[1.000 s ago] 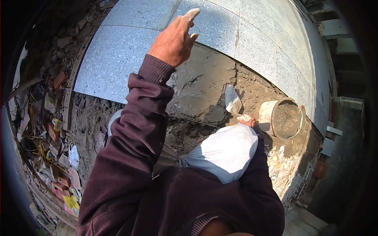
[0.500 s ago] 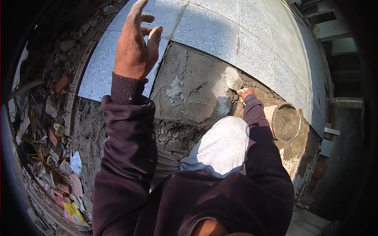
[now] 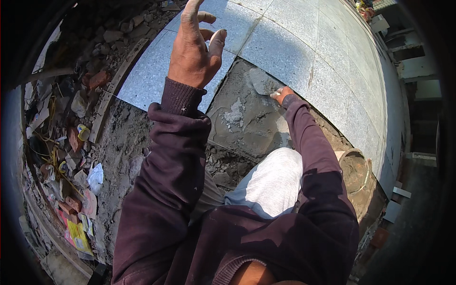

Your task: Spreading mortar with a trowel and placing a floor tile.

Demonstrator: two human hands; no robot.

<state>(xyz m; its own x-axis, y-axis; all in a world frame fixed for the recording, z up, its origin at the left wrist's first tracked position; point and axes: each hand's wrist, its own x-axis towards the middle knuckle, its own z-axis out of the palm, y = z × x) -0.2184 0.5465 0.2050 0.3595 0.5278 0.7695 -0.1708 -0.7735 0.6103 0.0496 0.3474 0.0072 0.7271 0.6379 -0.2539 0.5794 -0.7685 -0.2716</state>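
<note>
In my right hand (image 3: 283,95) is a trowel, closed in my fingers at its handle. Its mortar-coated blade (image 3: 262,81) lies on the wet grey mortar bed (image 3: 247,126), near the far corner by the tile edge. A pale dry patch (image 3: 234,114) shows on the bed's surface. My left hand (image 3: 197,52) is held up over the speckled grey tiles, fingers apart and partly curled, holding nothing; its fingertips reach the top edge of the view.
A bucket of mortar (image 3: 354,172) stands to the right. Laid tiles (image 3: 280,40) stretch away beyond the bed. A wooden board (image 3: 114,95) borders the left side, with rubble, broken bricks (image 3: 75,139) and litter past it. A taut string crosses the bed's near side.
My right hand has carried the trowel from the bed's right edge to its far corner. The view has shifted, while my left hand stays raised and open.
</note>
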